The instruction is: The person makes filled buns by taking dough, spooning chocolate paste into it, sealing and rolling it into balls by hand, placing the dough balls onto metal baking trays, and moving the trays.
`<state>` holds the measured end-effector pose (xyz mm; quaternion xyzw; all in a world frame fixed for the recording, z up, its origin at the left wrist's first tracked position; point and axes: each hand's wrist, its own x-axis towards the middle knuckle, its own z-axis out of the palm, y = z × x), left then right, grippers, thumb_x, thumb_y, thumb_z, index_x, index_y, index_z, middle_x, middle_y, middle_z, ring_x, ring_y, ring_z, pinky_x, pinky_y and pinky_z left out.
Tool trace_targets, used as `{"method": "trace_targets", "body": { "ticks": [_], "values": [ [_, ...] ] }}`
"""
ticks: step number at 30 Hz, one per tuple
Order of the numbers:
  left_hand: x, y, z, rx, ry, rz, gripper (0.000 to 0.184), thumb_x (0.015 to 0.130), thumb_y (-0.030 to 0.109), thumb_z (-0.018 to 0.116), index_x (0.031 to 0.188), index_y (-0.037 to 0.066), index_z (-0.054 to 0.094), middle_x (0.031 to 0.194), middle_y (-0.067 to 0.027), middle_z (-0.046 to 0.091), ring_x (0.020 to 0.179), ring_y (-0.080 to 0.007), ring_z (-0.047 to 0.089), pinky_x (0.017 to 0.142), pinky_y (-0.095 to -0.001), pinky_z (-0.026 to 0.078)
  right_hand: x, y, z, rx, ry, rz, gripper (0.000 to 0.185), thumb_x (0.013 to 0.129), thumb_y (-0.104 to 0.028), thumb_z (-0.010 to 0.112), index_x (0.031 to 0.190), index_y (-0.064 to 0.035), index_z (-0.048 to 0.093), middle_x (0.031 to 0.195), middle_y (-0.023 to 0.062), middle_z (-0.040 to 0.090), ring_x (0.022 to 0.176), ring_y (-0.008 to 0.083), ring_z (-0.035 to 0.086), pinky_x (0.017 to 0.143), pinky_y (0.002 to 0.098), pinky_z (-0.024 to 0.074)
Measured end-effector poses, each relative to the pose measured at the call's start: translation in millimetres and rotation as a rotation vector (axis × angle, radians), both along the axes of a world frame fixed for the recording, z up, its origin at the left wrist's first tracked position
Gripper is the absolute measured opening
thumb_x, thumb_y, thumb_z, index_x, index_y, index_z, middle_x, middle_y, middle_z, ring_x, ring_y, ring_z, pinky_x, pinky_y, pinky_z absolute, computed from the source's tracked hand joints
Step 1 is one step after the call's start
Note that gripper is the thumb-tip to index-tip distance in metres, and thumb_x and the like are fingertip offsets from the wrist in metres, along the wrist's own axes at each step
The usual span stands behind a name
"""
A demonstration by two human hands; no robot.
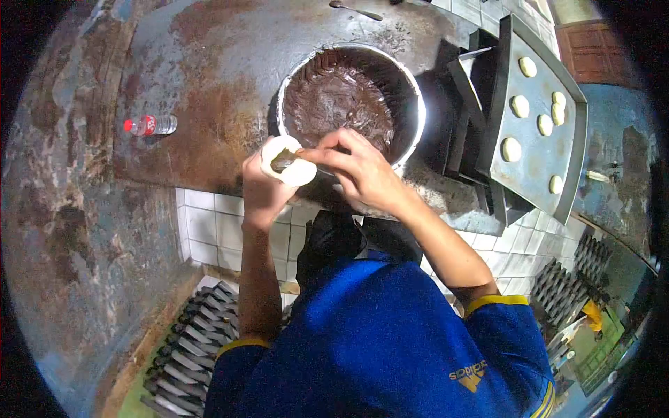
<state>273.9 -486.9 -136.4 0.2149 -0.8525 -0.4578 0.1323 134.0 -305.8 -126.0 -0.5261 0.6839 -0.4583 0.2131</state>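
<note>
In my left hand (261,187) rests a flattened round of pale dough (301,174), cupped upward by the fingers. A dab of dark brown filling (281,161) sits in its hollow. My right hand (359,169) is closed in a pinch at the dough's edge, around a small spoon-like tool whose tip reaches the filling; most of it is hidden by the fingers. Just beyond both hands stands a large round metal pot (421,104) holding a thick, glossy dark brown paste (341,101).
Stacked dark metal trays stand at right; the top tray (533,132) carries several pale dough balls (511,149). A small bottle with a red cap (155,125) lies on the stained worktable (209,76). A spoon (355,10) lies at the back. More trays stand stacked on the floor.
</note>
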Motion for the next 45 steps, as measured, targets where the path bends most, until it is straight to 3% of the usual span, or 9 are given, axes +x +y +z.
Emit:
{"method": "trace_targets", "body": {
  "ticks": [9,11,14,20,24,28,32,38,45],
  "values": [
    [19.0,12.3,-40.6,-0.363,0.116,0.098,0.036,0.076,0.016,0.09,0.105,0.003,0.073,0.1,-0.0147,0.076,0.09,-0.0316,0.074,0.085,-0.0411,0.057,41.2,43.4,-16.0,0.023,0.063,-0.252,0.072,0.079,0.011,0.063,0.145,-0.0174,0.063,0.116,0.0119,0.059,0.109,0.0343,0.06,0.098,0.0438,0.0522],
    [5.7,19.5,-24.1,0.24,-0.053,0.082,0.037,0.079,0.018,0.09,0.108,0.002,0.074,0.109,-0.015,0.075,0.102,-0.0314,0.07,0.093,-0.0422,0.054,52.4,59.2,-23.9,0.047,-0.043,-0.333,0.058,0.086,0.013,0.059,0.14,-0.0077,0.065,0.117,0.016,0.061,0.108,0.0347,0.064,0.098,0.0404,0.052],
    [25.9,9.0,-101.7,0.065,0.064,0.146,0.033,0.083,0.014,0.086,0.111,0.0,0.074,0.114,-0.0157,0.075,0.106,-0.0299,0.07,0.095,-0.0413,0.053,71.6,96.5,-61.0,0.046,-0.175,-0.445,0.041,0.092,0.01,0.057,0.13,-0.003,0.067,0.114,0.019,0.064,0.107,0.0356,0.065,0.098,0.0415,0.0521],
    [5.8,19.7,-35.0,0.334,-0.07,-0.172,0.028,0.085,0.006,0.079,0.112,-0.003,0.073,0.107,-0.015,0.078,0.1,-0.0205,0.075,0.09,-0.0357,0.058,101.4,233.0,-224.0,0.677,-0.168,-0.54,0.035,0.095,-0.008,0.065,0.13,-0.0028,0.065,0.116,0.0254,0.066,0.113,0.0422,0.065,0.1,0.0509,0.0514],
    [0.2,28.6,-27.5,0.317,-0.099,-0.249,0.026,0.084,0.007,0.078,0.108,-0.004,0.074,0.104,-0.0143,0.078,0.098,-0.0178,0.074,0.088,-0.0348,0.058,52.4,174.1,-115.4,0.652,-0.037,-0.347,0.062,0.087,-0.024,0.082,0.143,-0.0083,0.058,0.13,0.0226,0.062,0.123,0.0442,0.06,0.11,0.0495,0.0482],
    [-22.3,42.6,-2.7,0.428,-0.168,-0.576,0.026,0.083,0.01,0.079,0.105,-0.001,0.073,0.096,-0.0099,0.078,0.088,-0.0147,0.072,0.08,-0.0349,0.057,28.4,89.2,27.5,-0.008,-0.154,-0.258,0.078,0.077,-0.033,0.094,0.142,-0.0049,0.061,0.128,0.0191,0.061,0.124,0.0368,0.061,0.107,0.0446,0.0494],
    [-34.9,44.6,25.7,0.483,-0.359,-0.718,0.025,0.082,0.011,0.08,0.101,-0.003,0.072,0.088,-0.0058,0.075,0.082,-0.0105,0.066,0.074,-0.0349,0.055,12.8,71.5,47.2,-0.002,0.003,-0.141,0.072,0.078,-0.031,0.094,0.138,-0.0053,0.064,0.124,0.016,0.062,0.118,0.0323,0.063,0.104,0.0431,0.0508],
    [-24.1,33.1,58.5,1.01,-0.356,-0.659,0.063,0.088,0.002,0.079,0.142,0.006,0.047,0.127,-0.0029,0.062,0.113,-0.0095,0.06,0.089,-0.03,0.055,8.5,75.1,55.3,0.068,-0.577,-0.212,0.039,0.086,-0.025,0.087,0.118,-0.0058,0.076,0.107,0.0092,0.068,0.102,0.0226,0.066,0.088,0.0364,0.0535],
    [-12.4,64.9,57.1,1.009,-0.069,-0.419,0.036,0.101,0.01,0.069,0.133,0.001,0.055,0.118,-0.0054,0.066,0.112,-0.0118,0.062,0.097,-0.0297,0.051,15.1,71.1,71.9,-0.003,-0.459,-0.283,0.051,0.092,-0.027,0.083,0.136,-0.0073,0.067,0.119,0.0139,0.065,0.111,0.024,0.064,0.097,0.0374,0.0518]
  ]
}}
